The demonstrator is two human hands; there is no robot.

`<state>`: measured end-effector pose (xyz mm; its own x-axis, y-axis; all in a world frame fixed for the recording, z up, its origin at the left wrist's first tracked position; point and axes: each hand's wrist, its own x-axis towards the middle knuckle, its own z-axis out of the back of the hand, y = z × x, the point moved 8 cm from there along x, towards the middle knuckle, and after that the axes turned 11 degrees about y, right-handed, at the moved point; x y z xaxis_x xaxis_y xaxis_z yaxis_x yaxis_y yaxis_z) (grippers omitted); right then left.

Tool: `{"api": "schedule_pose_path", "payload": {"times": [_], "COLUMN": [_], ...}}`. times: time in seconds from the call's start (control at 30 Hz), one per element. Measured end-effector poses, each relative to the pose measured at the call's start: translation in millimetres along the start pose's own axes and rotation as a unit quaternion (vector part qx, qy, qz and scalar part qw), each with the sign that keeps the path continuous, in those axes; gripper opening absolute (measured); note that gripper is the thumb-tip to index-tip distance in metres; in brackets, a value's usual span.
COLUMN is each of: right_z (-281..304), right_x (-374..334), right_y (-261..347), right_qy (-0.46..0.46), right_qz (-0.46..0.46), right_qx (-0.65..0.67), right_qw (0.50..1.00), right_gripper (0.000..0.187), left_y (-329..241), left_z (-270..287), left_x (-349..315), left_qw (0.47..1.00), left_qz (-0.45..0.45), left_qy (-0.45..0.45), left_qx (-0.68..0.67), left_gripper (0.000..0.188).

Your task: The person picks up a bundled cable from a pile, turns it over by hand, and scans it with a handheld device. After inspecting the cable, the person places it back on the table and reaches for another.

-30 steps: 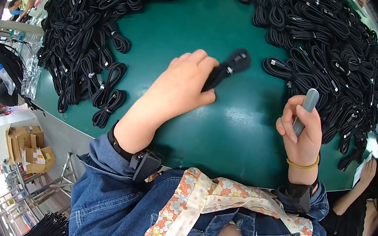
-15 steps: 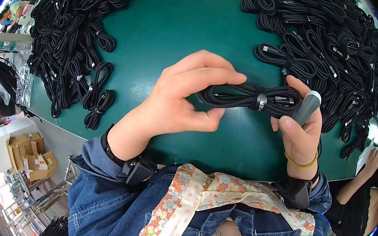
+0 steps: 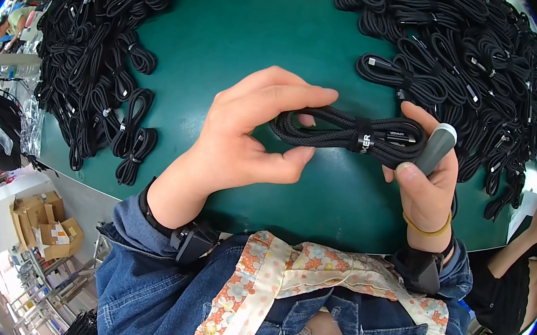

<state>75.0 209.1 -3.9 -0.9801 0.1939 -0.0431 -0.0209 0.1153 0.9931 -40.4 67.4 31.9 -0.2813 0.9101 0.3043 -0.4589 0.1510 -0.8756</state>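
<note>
A coiled black braided cable (image 3: 331,140) is held level above the table, cinched in the middle by a black strap with pale lettering. My right hand (image 3: 430,192) grips its right end between thumb and fingers. The same hand also holds a short grey handle-like stick (image 3: 436,151) with a rounded pale end, tilted across the palm. Around the cable's left end my left hand (image 3: 240,128) is curved, thumb and forefinger apart. One of its fingertips shows through the loop from behind; whether it touches the cable I cannot tell.
Piles of coiled black cables lie on the green table (image 3: 244,32), one heap on the left (image 3: 84,67) and another on the right (image 3: 485,66). Cardboard boxes (image 3: 53,229) stand at lower left. Another person's arm (image 3: 522,239) shows at the right edge.
My left hand has shifted slightly left, and a fingertip now shows inside the loop, which stands wider. The cable has turned a little; my right hand keeps its grip.
</note>
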Motion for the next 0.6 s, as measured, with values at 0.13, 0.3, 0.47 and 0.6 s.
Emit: {"api": "schedule_pose_path", "payload": {"times": [0.13,0.3,0.47,0.6], "right_z": [-1.5,0.1,-3.4,-4.9], "right_x": [0.3,-1.1,1.8,2.3], "right_y": [-2.5,-3.8,0.4,-8.8], "right_qy": [-0.014,0.008,-0.016,-0.018], "right_qz": [0.013,0.013,0.014,-0.050], "right_qx": [0.020,0.086,0.018,0.058], "right_qw": [1.000,0.996,1.000,0.997], "right_gripper": [0.064,0.042,0.058,0.045], "left_y": [0.4,0.2,2.7,18.5], "left_z": [-1.0,-0.1,-1.3,-5.9], "left_x": [-0.3,-0.4,-0.9,-6.3], "left_qw": [1.000,1.000,0.999,0.974], "left_qz": [0.003,0.007,0.020,0.088], "left_qy": [0.016,0.014,-0.007,-0.059], "left_qx": [0.006,0.005,-0.028,-0.201], "left_gripper": [0.044,0.045,0.040,0.026]}}
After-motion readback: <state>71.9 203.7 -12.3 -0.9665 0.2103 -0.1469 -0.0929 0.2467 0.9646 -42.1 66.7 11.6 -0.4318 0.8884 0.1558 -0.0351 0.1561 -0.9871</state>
